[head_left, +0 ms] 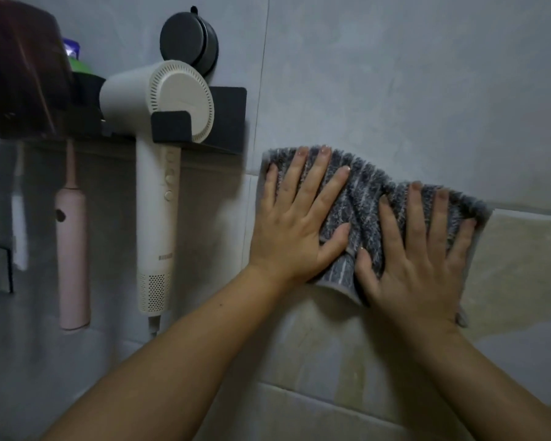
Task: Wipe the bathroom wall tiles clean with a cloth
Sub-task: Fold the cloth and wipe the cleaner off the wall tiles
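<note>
**Grip state.** The left grip (295,224) is a bare hand laid flat, with its fingers straight and spread. It presses on the left half of the cloth (366,198). The right grip (417,259) is also a bare hand, equally flat and spread, and presses on the right half. Neither grip curls around or pinches the fabric. The two thumbs lie near each other at the lower middle of the cloth. Both forearms enter from the near edge of the view.

**Task item position.** The cloth is grey and fluffy with pale stripes. It is spread against the wall tiles (395,74) and sits higher on its left side than on its right. It lies across the horizontal grout line between the upper grey tile and the paler tile below. Its left edge lies just right of a vertical grout line. Its lower edge hangs in a small fold between the two wrists.

**Adjacent fittings, left of the cloth.**
- A black wall holder (228,122) carries a cream hair dryer (159,100), whose handle hangs downward.
- A black round suction mount (188,43) is fixed to the tile above the dryer.
- A pink electric toothbrush (72,237) hangs upright further left.
- A green bottle (78,63) stands on the shelf at the far left, beside a dark reddish object (19,65) that is too blurred to identify.
</note>
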{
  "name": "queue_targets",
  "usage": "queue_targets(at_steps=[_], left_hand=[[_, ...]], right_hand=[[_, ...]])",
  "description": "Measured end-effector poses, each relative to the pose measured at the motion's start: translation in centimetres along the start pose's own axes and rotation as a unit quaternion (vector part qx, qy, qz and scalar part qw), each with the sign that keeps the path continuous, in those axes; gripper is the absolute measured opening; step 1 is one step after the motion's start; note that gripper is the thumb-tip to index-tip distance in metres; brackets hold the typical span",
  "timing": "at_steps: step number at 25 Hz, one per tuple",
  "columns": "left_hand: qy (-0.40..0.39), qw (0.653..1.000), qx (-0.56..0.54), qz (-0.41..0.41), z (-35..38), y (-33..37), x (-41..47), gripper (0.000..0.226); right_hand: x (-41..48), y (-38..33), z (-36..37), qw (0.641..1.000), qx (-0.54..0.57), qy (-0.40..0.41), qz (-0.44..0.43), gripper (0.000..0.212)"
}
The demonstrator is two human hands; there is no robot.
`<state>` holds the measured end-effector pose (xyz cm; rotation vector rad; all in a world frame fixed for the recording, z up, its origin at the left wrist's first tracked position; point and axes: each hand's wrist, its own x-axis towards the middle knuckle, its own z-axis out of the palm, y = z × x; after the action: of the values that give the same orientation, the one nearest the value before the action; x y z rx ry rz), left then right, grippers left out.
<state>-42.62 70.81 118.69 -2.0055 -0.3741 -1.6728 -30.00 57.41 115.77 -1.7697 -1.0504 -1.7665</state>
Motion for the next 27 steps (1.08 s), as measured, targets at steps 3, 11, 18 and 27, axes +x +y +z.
queue_targets(at_steps=[3,11,18,27], left_hand=[[-0.018,0.999,-0.002,0.031,0.3,0.5,-3.2,0.065],[-0.02,0.999,0.014,-0.023,-0.7,-6.3,-5.5,0.066],[-0.053,0.997,0.035,-0.047,-0.5,-7.9,-12.2,0.074],[-0.021,1.0,0.011,-0.011,-0.2,-5.4,-9.8,0.066]], right_hand=[[-3.0,-0.5,0.2,1.0,0.001,-0.007,-0.012,0.065],[0.5,-5.6,0.5,0.999,0.04,-0.021,-0.018,0.071],[-4.8,-8.8,1.3,0.989,0.055,-0.052,-0.127,0.069],[-3.6,-5.8,0.9,0.999,0.017,-0.018,-0.033,0.066]])
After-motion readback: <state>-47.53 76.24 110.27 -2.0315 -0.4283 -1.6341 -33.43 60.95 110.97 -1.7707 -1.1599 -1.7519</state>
